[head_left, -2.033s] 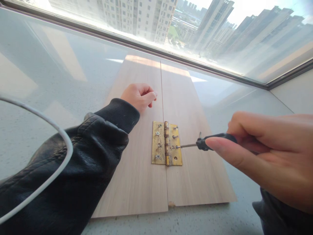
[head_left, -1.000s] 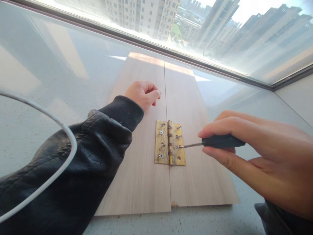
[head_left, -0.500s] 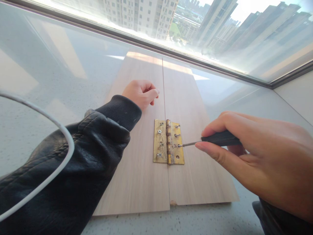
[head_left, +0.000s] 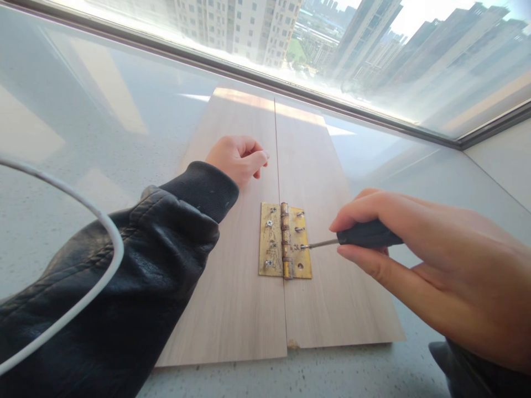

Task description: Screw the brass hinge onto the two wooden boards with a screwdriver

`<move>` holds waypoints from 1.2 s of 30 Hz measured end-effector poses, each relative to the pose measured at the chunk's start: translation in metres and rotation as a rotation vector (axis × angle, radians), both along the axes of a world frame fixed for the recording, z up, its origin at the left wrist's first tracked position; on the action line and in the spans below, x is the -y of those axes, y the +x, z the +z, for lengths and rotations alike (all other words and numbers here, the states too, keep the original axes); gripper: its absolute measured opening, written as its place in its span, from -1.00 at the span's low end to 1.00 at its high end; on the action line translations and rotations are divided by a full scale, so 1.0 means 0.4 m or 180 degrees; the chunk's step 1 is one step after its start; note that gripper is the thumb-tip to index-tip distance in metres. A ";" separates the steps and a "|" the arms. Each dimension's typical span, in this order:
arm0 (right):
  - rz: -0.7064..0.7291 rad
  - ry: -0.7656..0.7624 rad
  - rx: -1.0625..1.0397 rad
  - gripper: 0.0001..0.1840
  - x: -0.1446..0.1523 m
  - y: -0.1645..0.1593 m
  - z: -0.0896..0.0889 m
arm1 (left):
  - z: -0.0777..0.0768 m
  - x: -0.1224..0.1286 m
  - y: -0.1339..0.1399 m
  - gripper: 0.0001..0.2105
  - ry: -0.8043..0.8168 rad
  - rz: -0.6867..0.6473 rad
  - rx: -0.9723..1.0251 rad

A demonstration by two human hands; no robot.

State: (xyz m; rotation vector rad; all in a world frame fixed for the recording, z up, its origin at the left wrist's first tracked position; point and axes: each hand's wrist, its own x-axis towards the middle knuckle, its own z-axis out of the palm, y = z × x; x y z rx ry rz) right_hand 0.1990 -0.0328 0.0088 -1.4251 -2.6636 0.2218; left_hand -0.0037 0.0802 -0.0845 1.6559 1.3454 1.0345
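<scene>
My right hand (head_left: 435,271) grips the black handle of a screwdriver (head_left: 369,234) between thumb and fingers. The screwdriver's tip meets a screw (head_left: 304,247) in the right leaf of a worn brass hinge (head_left: 286,240). Several screws stand in the hinge's other holes, and the lowest hole on the right leaf has no screw. The hinge straddles the seam between a left wooden board (head_left: 224,287) and a right wooden board (head_left: 336,298). My left hand (head_left: 240,157) rests over the left board beyond the hinge, fingers curled and thumb pressed to them; anything inside is hidden.
The boards lie on a speckled pale counter (head_left: 357,376). A white cable (head_left: 103,221) loops across my left sleeve. Behind the boards runs a window frame (head_left: 207,67), with tall buildings outside. A small chip (head_left: 292,344) marks the right board's near corner.
My right thumb and fingers have shifted and spread on the screwdriver handle, while its tip stays at the same screw. My left hand stays in place.
</scene>
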 end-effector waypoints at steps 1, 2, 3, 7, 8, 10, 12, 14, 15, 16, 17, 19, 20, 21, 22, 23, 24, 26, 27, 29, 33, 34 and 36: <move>0.0014 0.0054 0.0003 -0.89 -0.002 0.002 -0.002 | -0.001 -0.001 0.000 -0.85 0.0005 -0.0009 0.0003; 0.0023 0.0110 0.0022 -0.89 -0.003 0.002 -0.005 | -0.002 -0.001 0.000 -0.85 0.0006 -0.0022 0.0008; 0.0024 0.0156 0.0053 -0.89 -0.004 0.002 -0.007 | -0.002 -0.002 0.000 -0.85 0.0006 -0.0030 0.0014; 0.0006 0.0324 0.0148 -0.90 -0.002 -0.011 -0.013 | -0.004 -0.002 0.001 -0.85 0.0014 -0.0023 0.0014; -0.0015 0.0348 0.0180 -0.90 -0.002 -0.015 -0.015 | -0.004 -0.002 0.001 -0.85 0.0012 -0.0023 0.0007; -0.0061 0.0401 0.0247 -0.88 -0.004 -0.022 -0.018 | -0.003 -0.001 0.001 -0.84 0.0011 -0.0021 0.0002; -0.0137 0.0458 0.0294 -0.87 -0.005 -0.027 -0.020 | -0.002 -0.001 0.001 -0.85 0.0014 -0.0016 0.0006; -0.0205 0.0469 0.0251 -0.86 -0.003 -0.027 -0.018 | -0.002 -0.001 0.001 -0.85 0.0018 -0.0003 -0.0002; -0.0217 0.0425 0.0202 -0.84 0.000 -0.026 -0.015 | -0.002 -0.001 0.000 -0.85 0.0019 0.0000 -0.0012; -0.0221 0.0346 0.0165 -0.82 0.004 -0.024 -0.011 | -0.001 -0.001 0.000 -0.85 0.0013 -0.0002 -0.0026; -0.0217 0.0230 0.0161 -0.79 0.009 -0.022 -0.006 | -0.001 -0.001 0.000 -0.85 0.0010 -0.0003 -0.0039; -0.0189 -0.0006 0.0225 -0.75 0.018 -0.016 0.003 | -0.001 -0.001 0.000 -0.85 0.0012 -0.0001 -0.0056; -0.0184 -0.0085 0.0280 -0.75 0.020 -0.012 0.005 | -0.001 -0.001 0.000 -0.85 0.0015 0.0000 -0.0060; -0.0160 -0.0080 0.0282 -0.77 0.021 -0.008 0.006 | -0.001 -0.001 0.000 -0.85 0.0020 0.0000 -0.0062; -0.0129 -0.0017 0.0258 -0.81 0.020 -0.003 0.005 | -0.001 -0.001 0.000 -0.85 0.0026 0.0000 -0.0063; -0.0122 0.0036 0.0260 -0.83 0.017 0.001 0.002 | -0.001 -0.001 0.000 -0.85 0.0031 0.0000 -0.0065; -0.0093 0.0112 0.0250 -0.85 0.012 0.005 -0.001 | -0.001 0.000 0.000 -0.84 0.0031 0.0000 -0.0068; -0.0051 0.0210 0.0273 -0.86 0.004 0.011 -0.008 | 0.000 0.001 -0.001 -0.84 0.0028 0.0003 -0.0082; -0.0012 0.0249 0.0271 -0.85 0.001 0.012 -0.011 | 0.001 0.001 -0.001 -0.84 0.0024 0.0004 -0.0093; 0.0015 0.0270 0.0282 -0.84 -0.002 0.011 -0.014 | 0.002 0.002 -0.001 -0.84 0.0018 0.0010 -0.0112; 0.0004 0.0331 0.0310 -0.84 0.003 0.000 -0.014 | 0.003 0.002 -0.001 -0.84 0.0008 0.0019 -0.0119; -0.0011 0.0366 0.0330 -0.84 0.005 -0.003 -0.014 | 0.003 0.002 -0.001 -0.84 0.0003 0.0020 -0.0117; -0.0067 0.0469 0.0387 -0.84 0.007 -0.008 -0.014 | 0.002 0.002 -0.001 -0.84 -0.0004 0.0029 -0.0111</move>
